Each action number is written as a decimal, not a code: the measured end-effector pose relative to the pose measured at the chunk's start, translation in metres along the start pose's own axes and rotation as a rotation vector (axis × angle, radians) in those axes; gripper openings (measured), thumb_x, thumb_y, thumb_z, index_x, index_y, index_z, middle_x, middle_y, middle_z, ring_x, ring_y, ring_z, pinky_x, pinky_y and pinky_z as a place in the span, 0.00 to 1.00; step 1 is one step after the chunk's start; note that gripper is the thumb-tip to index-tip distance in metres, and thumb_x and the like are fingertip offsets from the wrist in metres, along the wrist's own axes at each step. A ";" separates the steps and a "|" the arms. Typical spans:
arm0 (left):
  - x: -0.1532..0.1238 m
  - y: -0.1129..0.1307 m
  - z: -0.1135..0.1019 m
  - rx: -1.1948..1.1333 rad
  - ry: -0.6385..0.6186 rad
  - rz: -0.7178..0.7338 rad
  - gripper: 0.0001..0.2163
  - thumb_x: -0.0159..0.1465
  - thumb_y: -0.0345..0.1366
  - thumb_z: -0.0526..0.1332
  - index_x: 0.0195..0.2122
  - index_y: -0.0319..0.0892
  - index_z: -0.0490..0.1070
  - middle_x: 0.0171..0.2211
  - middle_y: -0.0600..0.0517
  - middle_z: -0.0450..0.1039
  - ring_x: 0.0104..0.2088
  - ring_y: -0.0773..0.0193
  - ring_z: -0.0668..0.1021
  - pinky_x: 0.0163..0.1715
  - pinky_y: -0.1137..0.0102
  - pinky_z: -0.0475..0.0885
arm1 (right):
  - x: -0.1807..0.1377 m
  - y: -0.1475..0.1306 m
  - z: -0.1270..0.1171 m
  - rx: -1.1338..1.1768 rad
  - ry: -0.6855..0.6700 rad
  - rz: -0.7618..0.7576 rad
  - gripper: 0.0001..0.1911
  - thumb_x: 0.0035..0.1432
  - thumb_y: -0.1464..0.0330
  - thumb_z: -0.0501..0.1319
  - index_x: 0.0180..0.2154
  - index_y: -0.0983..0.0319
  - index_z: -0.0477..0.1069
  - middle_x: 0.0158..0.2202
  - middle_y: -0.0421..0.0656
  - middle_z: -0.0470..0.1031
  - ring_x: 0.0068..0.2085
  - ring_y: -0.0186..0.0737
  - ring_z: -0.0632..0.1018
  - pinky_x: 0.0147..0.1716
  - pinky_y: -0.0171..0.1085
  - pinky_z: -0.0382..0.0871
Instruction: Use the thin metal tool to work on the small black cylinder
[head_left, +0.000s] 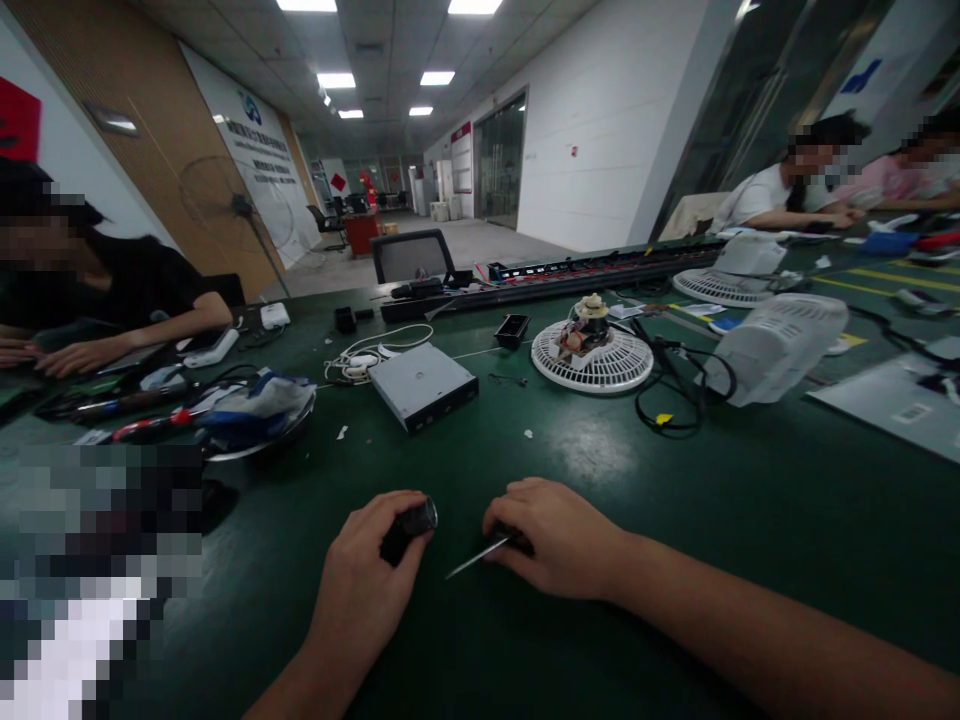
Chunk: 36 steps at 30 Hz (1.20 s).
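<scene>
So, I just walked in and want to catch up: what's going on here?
At a green table, a person's left hand holds a small dark cylinder, while the right hand grips a thin metal-shafted tool, its tip apart from the cylinder. Beyond them lie a silver box and a white round grille with exposed parts on top.

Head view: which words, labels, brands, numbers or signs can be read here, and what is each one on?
No text is legible.
Wall sign at left: lettering too blurred to read.
Red-topped notice board on the far wall: too small.
Barcode label on the grey panel at right: too small.
Dark cylinder in the left hand, metal-shafted tool in the right hand: no readable marking.
</scene>
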<state>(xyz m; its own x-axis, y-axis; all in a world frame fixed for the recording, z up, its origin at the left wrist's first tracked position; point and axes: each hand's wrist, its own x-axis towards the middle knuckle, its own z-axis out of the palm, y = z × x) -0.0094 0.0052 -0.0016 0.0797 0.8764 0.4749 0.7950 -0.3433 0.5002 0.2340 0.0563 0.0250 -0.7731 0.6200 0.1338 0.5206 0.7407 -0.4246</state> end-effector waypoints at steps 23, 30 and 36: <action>0.002 0.013 -0.003 -0.194 -0.134 0.231 0.13 0.61 0.28 0.65 0.46 0.46 0.74 0.43 0.48 0.80 0.43 0.56 0.82 0.43 0.60 0.79 | 0.006 -0.014 0.021 0.962 0.275 0.261 0.13 0.52 0.74 0.69 0.41 0.59 0.79 0.36 0.41 0.82 0.37 0.38 0.80 0.41 0.41 0.75; 0.002 0.017 -0.006 -0.251 -0.128 0.299 0.14 0.61 0.27 0.66 0.47 0.46 0.74 0.41 0.49 0.81 0.42 0.58 0.82 0.43 0.63 0.80 | 0.006 -0.015 0.019 0.706 0.276 0.122 0.10 0.54 0.77 0.68 0.36 0.57 0.81 0.36 0.40 0.76 0.36 0.35 0.77 0.34 0.35 0.71; 0.001 0.016 -0.005 -0.325 -0.157 0.339 0.14 0.60 0.25 0.66 0.47 0.45 0.73 0.42 0.48 0.81 0.43 0.58 0.82 0.43 0.64 0.80 | 0.007 -0.017 0.022 0.662 0.323 0.258 0.08 0.46 0.78 0.73 0.28 0.61 0.78 0.29 0.37 0.73 0.30 0.33 0.74 0.29 0.33 0.65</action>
<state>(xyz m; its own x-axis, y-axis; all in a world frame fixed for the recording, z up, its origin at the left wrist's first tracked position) 0.0010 -0.0014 0.0102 0.4107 0.7289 0.5478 0.4821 -0.6835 0.5481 0.2117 0.0426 0.0135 -0.4604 0.8715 0.1688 0.2662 0.3170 -0.9103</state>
